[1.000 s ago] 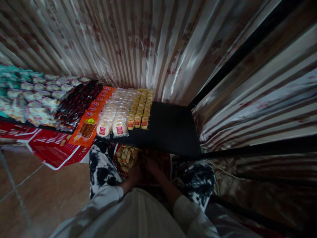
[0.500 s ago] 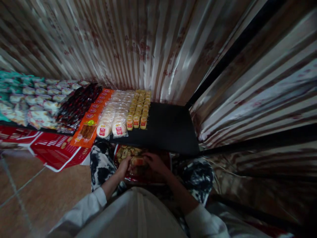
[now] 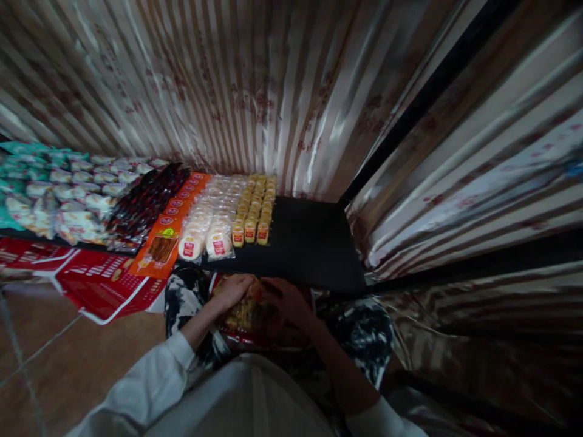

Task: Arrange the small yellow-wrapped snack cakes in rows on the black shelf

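Packets [image 3: 241,318] in yellowish wrapping fill a red container [image 3: 234,340] between the person's knees, just below the front edge of a black shelf [image 3: 314,243]. Both hands reach into the container. The left hand [image 3: 234,290] lies over its far left part, palm down, fingers bent; whether they grip a packet, I cannot tell. The right hand [image 3: 288,301] is just beside it, fingers bent and pointing toward the left hand, around a dim patch of yellow and orange; its hold is too dark to make out.

On the shelf, three rows of small yellow packs [image 3: 254,206] run from the back edge toward the front edge, well short of the right-hand corners. Touching or just beside them on the left stand clear-wrapped white rounds [image 3: 207,227] in two rows. Next come overlapping orange packets [image 3: 161,233], the nearest jutting past the front edge, then a heap of dark, shiny packets [image 3: 146,203]. White packets [image 3: 77,194] and green ones [image 3: 18,155] continue leftward. A striped curtain [image 3: 255,79] hangs behind the back edge.
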The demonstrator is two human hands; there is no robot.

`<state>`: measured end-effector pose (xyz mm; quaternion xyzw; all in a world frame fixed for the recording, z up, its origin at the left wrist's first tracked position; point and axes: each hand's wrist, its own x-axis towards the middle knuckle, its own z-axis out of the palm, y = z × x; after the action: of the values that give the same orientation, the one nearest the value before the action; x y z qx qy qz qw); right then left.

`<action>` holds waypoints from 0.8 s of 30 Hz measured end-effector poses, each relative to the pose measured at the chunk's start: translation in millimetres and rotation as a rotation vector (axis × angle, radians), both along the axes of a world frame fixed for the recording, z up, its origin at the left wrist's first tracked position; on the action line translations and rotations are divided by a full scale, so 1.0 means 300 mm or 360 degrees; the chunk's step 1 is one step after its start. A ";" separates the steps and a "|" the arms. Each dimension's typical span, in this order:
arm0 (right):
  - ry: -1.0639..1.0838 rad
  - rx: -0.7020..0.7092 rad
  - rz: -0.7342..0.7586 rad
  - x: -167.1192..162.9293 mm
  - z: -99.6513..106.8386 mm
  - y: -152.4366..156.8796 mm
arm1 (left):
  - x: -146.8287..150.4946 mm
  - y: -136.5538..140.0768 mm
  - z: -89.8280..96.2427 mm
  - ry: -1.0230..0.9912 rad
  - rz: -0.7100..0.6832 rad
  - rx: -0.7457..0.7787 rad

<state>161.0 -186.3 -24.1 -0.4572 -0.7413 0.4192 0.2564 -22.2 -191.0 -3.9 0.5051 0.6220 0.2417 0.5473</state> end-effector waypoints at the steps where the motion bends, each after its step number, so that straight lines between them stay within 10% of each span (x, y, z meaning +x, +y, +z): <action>1: 0.0015 -0.0012 -0.0011 -0.002 0.010 0.004 | 0.000 0.013 0.010 0.0035 -0.0040 0.0078; 16: 0.0317 0.0145 -0.0737 -0.152 -0.015 0.203 | 0.057 0.075 0.030 0.0198 0.0641 0.0817; 24: 0.0244 0.0234 -0.0825 -0.265 -0.059 0.264 | 0.032 0.090 -0.026 0.0396 0.0503 0.1045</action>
<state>81.6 -106.9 -41.8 -0.5788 -0.6064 0.3181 0.4428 -12.6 -164.0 -11.8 0.5768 0.6434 0.4463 0.2328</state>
